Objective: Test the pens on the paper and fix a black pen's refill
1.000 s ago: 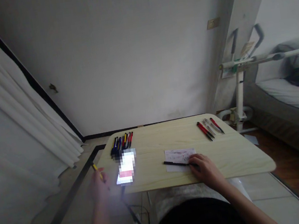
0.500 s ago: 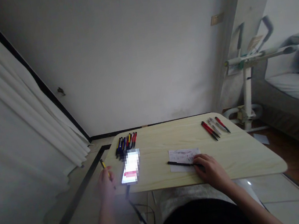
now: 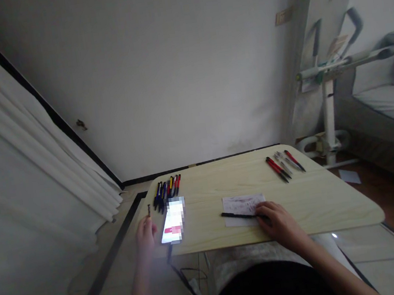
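Observation:
My left hand, somewhat blurred, is closed around a slim pen at the table's left edge. The pen's dark end points up out of the fingers. My right hand lies low on the table, its fingers curled on the right end of a black pen. That pen lies across a white sheet of paper with dark scribbles on it. The fingers cover the sheet's right side. A phone with a lit screen lies just right of my left hand.
Several pens lie side by side at the table's back left. At the back right are red-and-black pens and silver ones. A black cable hangs off the front edge of the pale wooden table.
My left hand has moved right, closer to the phone, and the pen in it now stands more upright. My right hand and the black pen stay on the paper.

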{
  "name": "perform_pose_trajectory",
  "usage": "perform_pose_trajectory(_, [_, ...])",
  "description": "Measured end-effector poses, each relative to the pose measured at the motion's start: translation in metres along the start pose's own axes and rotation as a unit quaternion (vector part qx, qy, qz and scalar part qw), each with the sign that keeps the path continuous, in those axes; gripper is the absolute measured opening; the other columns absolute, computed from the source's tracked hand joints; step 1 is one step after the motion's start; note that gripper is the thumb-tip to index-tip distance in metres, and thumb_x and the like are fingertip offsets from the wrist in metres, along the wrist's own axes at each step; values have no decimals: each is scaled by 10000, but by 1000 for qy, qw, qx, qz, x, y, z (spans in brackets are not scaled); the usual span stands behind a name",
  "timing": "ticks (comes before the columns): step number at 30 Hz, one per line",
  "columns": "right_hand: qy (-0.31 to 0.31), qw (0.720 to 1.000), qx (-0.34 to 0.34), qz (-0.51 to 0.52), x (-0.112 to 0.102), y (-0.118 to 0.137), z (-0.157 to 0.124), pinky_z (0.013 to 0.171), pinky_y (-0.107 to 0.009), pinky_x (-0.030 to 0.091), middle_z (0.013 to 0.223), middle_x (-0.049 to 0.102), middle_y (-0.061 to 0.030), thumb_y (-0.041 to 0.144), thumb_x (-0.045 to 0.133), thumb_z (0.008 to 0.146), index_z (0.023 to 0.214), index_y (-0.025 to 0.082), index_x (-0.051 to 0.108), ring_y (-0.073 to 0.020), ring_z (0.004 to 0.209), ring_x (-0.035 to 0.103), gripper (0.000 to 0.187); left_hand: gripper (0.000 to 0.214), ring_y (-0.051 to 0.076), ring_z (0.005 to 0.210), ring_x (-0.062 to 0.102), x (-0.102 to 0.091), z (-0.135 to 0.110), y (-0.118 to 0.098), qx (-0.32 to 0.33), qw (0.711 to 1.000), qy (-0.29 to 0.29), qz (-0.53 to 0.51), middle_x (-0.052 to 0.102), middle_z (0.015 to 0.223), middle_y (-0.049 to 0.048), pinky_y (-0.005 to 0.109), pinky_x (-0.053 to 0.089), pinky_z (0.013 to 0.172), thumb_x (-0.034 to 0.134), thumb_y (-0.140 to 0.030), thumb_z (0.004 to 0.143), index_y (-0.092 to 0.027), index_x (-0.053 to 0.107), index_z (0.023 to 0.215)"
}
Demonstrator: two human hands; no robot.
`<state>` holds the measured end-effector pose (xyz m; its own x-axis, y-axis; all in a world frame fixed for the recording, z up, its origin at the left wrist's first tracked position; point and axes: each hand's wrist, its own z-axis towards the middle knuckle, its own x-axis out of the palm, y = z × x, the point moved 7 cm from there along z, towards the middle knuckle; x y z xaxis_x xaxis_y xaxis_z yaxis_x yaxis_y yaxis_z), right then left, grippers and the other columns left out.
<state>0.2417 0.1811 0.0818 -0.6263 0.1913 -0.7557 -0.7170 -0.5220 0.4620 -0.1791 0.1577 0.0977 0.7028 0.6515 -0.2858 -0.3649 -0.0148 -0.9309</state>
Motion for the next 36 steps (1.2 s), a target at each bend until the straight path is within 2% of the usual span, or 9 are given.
perform_pose_trajectory(2, [4, 1000, 3, -3, -1, 1, 0, 779, -365, 442, 911, 605, -71, 188, 488, 728, 866, 211, 596, -220, 876, 551, 177, 344, 138, 474, 508, 7, 4, -6, 27, 998, 24, 44, 552, 558, -3, 224, 375, 418, 515, -465, 690, -158, 572, 834])
perform_pose_trajectory(4, [8, 1000, 6, -6, -1, 1, 0, 785, -367, 439, 926, 603, -71, 187, 490, 727, 867, 214, 597, -224, 886, 548, 178, 311, 171, 596, 562, 19, 8, -12, 66, 988, 84, 110, 610, 675, 32, 252, 422, 514, 517, -442, 705, -168, 583, 837])
perform_pose_trajectory(7, [13, 1000, 11, -8, -1, 0, 0, 794, -371, 434, 947, 598, -71, 188, 489, 731, 874, 216, 594, -227, 902, 541, 180, 276, 194, 768, 574, 41, 8, -22, 154, 944, 184, 227, 629, 846, 65, 284, 435, 671, 464, -398, 763, -181, 601, 865])
perform_pose_trajectory(11, [14, 1000, 12, -3, 1, -3, 0, 793, -376, 430, 944, 596, -72, 194, 490, 735, 873, 216, 594, -228, 899, 538, 175, 282, 198, 849, 548, 57, 10, -37, 250, 889, 215, 316, 610, 899, 83, 304, 402, 771, 413, -360, 805, -178, 618, 871])
perform_pose_trajectory(14, [16, 1000, 13, -1, 1, -3, 1, 795, -375, 427, 943, 596, -68, 182, 493, 726, 877, 217, 593, -227, 899, 536, 184, 274, 192, 825, 547, 66, 10, -43, 280, 864, 243, 340, 607, 879, 85, 298, 396, 760, 419, -344, 807, -174, 627, 858])
perform_pose_trajectory(18, [16, 1000, 16, -1, -1, -1, 2, 804, -370, 420, 929, 599, -63, 172, 490, 727, 873, 218, 594, -223, 900, 533, 185, 283, 188, 801, 554, 74, 10, -40, 271, 840, 289, 370, 613, 855, 85, 286, 397, 726, 415, -343, 812, -176, 641, 832])
perform_pose_trajectory(23, [12, 1000, 15, 3, -5, 2, 3, 796, -362, 420, 912, 601, -63, 168, 486, 735, 863, 208, 594, -215, 884, 537, 172, 278, 185, 815, 553, 75, 10, -38, 273, 829, 307, 379, 626, 869, 79, 291, 394, 751, 423, -323, 811, -185, 659, 863])
perform_pose_trajectory(27, [15, 1000, 15, -1, -5, 3, 3, 794, -363, 419, 905, 599, -68, 165, 485, 738, 869, 199, 594, -216, 887, 534, 174, 271, 186, 865, 550, 72, 10, -36, 262, 840, 300, 369, 630, 935, 76, 301, 394, 795, 436, -279, 797, -195, 653, 936])
perform_pose_trajectory(36, [25, 999, 19, -11, -3, 1, 2, 805, -362, 411, 932, 592, -62, 172, 492, 738, 879, 203, 588, -215, 901, 525, 174, 241, 193, 831, 550, 69, 13, -36, 265, 842, 291, 368, 640, 865, 67, 319, 403, 781, 439, -253, 787, -193, 667, 842])
